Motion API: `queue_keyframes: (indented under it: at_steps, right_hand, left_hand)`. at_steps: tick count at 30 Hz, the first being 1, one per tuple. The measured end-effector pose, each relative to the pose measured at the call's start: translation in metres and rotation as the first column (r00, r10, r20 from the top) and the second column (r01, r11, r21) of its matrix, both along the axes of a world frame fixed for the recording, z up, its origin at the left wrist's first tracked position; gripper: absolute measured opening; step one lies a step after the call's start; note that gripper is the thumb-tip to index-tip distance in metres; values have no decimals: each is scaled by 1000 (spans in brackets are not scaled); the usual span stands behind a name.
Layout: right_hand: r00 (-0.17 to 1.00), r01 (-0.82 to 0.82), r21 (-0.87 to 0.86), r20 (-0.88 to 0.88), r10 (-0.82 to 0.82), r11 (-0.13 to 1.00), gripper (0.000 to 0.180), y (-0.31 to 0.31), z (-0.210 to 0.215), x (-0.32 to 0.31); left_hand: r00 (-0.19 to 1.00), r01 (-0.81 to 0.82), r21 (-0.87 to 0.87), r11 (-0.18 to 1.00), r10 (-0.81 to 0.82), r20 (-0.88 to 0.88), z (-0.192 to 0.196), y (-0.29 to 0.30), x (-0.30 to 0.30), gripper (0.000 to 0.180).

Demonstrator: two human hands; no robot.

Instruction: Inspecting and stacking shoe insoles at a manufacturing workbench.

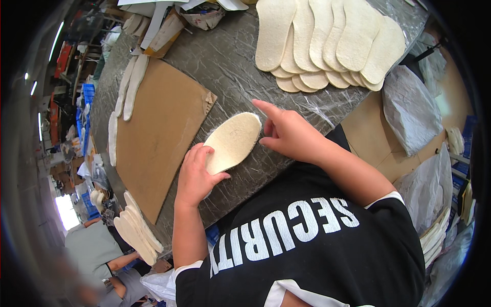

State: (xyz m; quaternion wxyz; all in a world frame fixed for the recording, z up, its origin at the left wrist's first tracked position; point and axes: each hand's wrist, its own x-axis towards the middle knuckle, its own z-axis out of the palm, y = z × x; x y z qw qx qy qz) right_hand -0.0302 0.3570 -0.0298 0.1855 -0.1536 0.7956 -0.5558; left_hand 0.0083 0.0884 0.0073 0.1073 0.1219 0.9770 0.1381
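A cream, fuzzy-edged insole (236,139) is held just over the dark, film-covered table. My left hand (194,171) grips its near-left end, fingers curled over one edge and thumb at the other. Close to the insole's far-right end is my right hand (291,132), apart from it. Its index finger points out and its thumb stands off, while the other fingers are curled, with nothing visible in them. Overlapping rows of similar insoles (355,38) lie at the table's far right.
A brown cardboard sheet (153,123) covers the table's left part, with several insoles (134,87) along its far-left edge. More insoles (137,230) sit at the near-left corner. Papers and a box (166,33) stand at the back. Another person (94,250) is at lower left; plastic bags (409,107) are at right.
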Motion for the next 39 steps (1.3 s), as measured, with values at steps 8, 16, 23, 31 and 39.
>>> queue_keyframes:
  at_steps: [8, 16, 23, 31, 39]
  right_hand:
    - [690, -138, 293, -657, 304, 946, 104, -43, -18, -26]
    - [695, -237, 443, -544, 470, 865, 109, -55, -1, -26]
    - [676, -307, 421, -534, 507, 854, 103, -36, 8, -27]
    - [710, -359, 385, -479, 516, 850, 103, -35, 6, -29]
    - [717, -400, 489, -360, 597, 775, 101, -41, 15, -44]
  left_hand:
    - [1000, 20, -4, 1000, -20, -17, -1, 0, 0, 73]
    - [993, 36, 17, 999, -34, -116, 6, -1, 17, 78]
    - [933, -348, 365, 863, 283, 222, 28, -28, 27, 39]
    - [995, -97, 473, 876, 72, 70, 18, -53, 11, 19]
    - [923, -352, 535, 768, 191, 334, -1, -57, 8, 16]
